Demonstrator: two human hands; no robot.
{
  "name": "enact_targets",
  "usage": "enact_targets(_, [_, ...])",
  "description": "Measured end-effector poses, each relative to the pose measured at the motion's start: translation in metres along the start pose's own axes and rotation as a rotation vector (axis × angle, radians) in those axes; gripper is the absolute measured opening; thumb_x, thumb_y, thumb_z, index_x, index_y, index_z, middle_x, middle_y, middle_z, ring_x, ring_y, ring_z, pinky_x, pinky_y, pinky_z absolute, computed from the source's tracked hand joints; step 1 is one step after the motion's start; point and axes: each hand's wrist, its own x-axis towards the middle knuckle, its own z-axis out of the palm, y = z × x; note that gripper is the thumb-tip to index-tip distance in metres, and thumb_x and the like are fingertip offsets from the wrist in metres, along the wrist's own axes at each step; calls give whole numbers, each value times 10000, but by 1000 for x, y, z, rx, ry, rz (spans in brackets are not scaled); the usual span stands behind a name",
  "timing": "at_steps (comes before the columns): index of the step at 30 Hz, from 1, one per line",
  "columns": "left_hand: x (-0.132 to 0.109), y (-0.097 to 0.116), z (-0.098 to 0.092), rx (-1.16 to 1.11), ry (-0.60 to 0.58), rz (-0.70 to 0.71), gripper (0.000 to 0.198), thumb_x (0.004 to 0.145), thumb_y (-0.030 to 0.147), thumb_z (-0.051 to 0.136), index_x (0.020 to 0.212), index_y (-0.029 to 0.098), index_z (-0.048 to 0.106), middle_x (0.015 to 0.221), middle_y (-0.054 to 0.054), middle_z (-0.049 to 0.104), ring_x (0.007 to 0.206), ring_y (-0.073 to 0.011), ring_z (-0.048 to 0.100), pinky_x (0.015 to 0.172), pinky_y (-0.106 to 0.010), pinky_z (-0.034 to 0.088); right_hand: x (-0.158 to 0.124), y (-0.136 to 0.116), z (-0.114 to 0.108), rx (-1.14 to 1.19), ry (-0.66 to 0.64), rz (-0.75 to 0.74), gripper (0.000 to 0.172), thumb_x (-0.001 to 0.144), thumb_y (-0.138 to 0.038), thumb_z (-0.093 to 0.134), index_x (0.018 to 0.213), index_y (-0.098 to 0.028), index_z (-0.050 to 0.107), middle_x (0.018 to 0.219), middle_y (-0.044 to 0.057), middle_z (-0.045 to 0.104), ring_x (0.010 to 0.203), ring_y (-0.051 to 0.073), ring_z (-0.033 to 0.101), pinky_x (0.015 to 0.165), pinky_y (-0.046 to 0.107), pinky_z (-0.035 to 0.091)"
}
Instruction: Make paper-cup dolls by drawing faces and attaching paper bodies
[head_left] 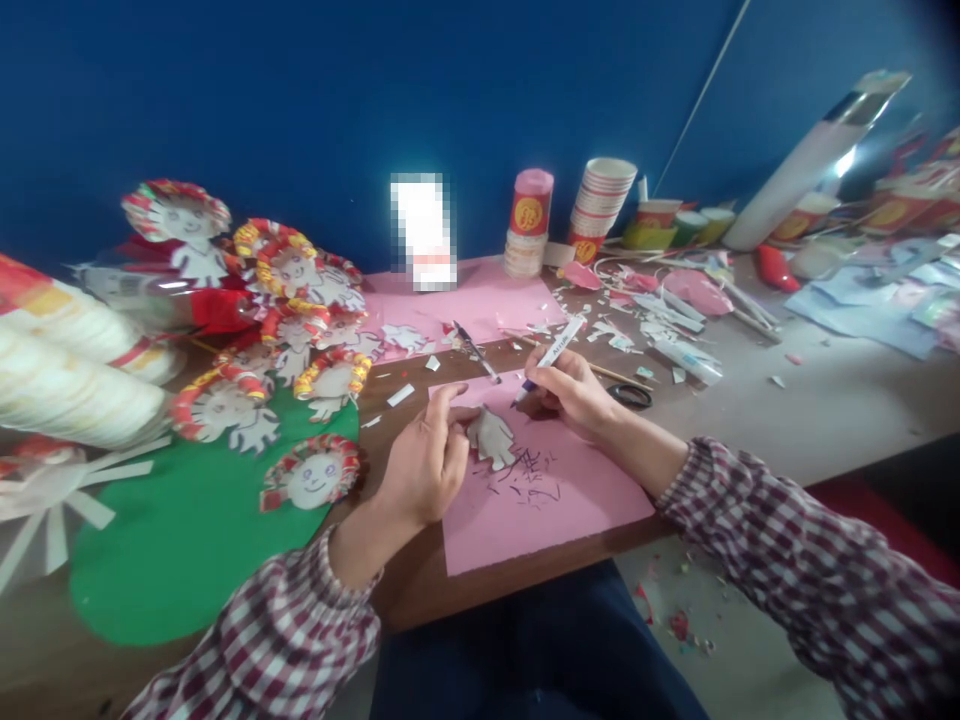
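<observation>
My left hand [426, 458] pinches the edge of a small white paper cutout [493, 440], shaped like a little figure's body with dark outlined edges. In my right hand [574, 392] is a white marker [553, 350], gripped like a pen, its dark tip pointing down just right of the cutout. Whether the tip touches anything I cannot tell. Beneath both hands lies a pink paper sheet [592, 520] with dark scribbled marks on it. A black pen [474, 350] rests at the sheet's far edge.
Ring-framed paper dolls [330, 380] crowd the left, several near a green sheet [172, 540]. Stacked paper cups [602, 200] stand against the blue wall. Paper scraps [622, 330] and black scissors handles [630, 397] lie right of centre. Large paper rolls [82, 370] fill the left edge.
</observation>
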Motion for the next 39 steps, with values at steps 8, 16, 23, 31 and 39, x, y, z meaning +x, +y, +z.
enact_targets(8, [1,-3,-2,-32,46,2,375,916,171,324,1285,130,381,998,-105,696,911,-195,657,853,-417,518,0,1,1,2,23,32,164,715,-290,644,736,-200,509,473,-100,369,383,49,302,379,170,240])
enact_targets(16, [2,-13,6,-15,39,69,476,823,117,511,1282,183,405,1027,-65,698,934,-180,663,811,-358,559,-3,-3,6,-13,40,34,166,708,-277,652,723,-198,507,466,-102,367,383,45,288,384,170,246])
enact_targets(23, [4,-20,7,59,2,115,451,806,115,546,1249,177,489,1073,-84,677,993,-205,647,875,-413,544,-1,0,0,16,-26,32,164,730,-277,652,746,-199,509,468,-104,358,383,50,302,389,176,242])
enact_targets(31, [3,-19,8,103,20,145,420,804,100,536,1218,161,502,1084,-95,678,991,-207,650,867,-410,542,0,1,0,28,-56,15,158,742,-278,636,730,-196,502,477,-102,344,396,48,233,391,187,195])
enact_targets(39, [3,-14,6,154,5,115,401,795,106,532,1190,172,525,1071,-81,679,992,-217,634,853,-404,537,0,-1,1,-26,-17,-8,157,739,-268,644,716,-188,511,479,-98,358,397,42,250,389,179,187])
